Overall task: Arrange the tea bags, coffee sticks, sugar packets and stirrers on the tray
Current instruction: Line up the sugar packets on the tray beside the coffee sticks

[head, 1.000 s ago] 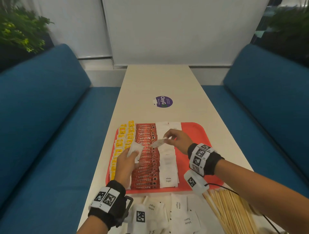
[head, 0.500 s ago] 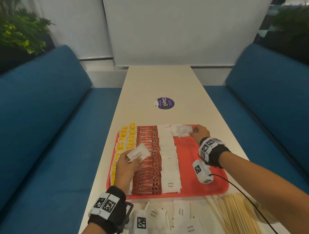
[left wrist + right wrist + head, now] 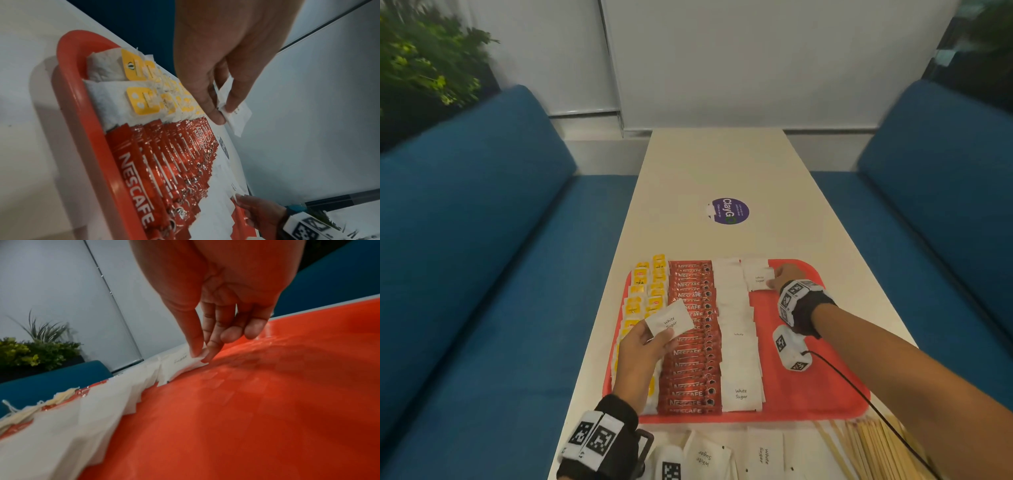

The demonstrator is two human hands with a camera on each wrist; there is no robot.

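Note:
A red tray (image 3: 808, 394) holds a column of yellow-tagged tea bags (image 3: 643, 291), a row of red coffee sticks (image 3: 691, 342) and a column of white sugar packets (image 3: 736, 325). Above the coffee sticks, my left hand (image 3: 650, 342) pinches one sugar packet (image 3: 670, 321) between thumb and fingers (image 3: 218, 116). My right hand (image 3: 774, 279) is at the tray's far end, thumb and forefinger pinching the corner of another sugar packet (image 3: 756, 277) that lies on the tray (image 3: 267, 402) beside the sugar column. That packet's (image 3: 180, 361) edge is nipped by the fingertips (image 3: 211, 353).
Loose sugar packets (image 3: 763, 452) lie on the table in front of the tray. A bundle of wooden stirrers (image 3: 869, 448) lies at the near right. A purple sticker (image 3: 729, 210) is on the table beyond the tray. Blue benches flank the table.
My right hand carried its sugar packet from over the tray's middle to the far end and lowered it beside the sugar column. My left hand kept its packet, tilting it face up.

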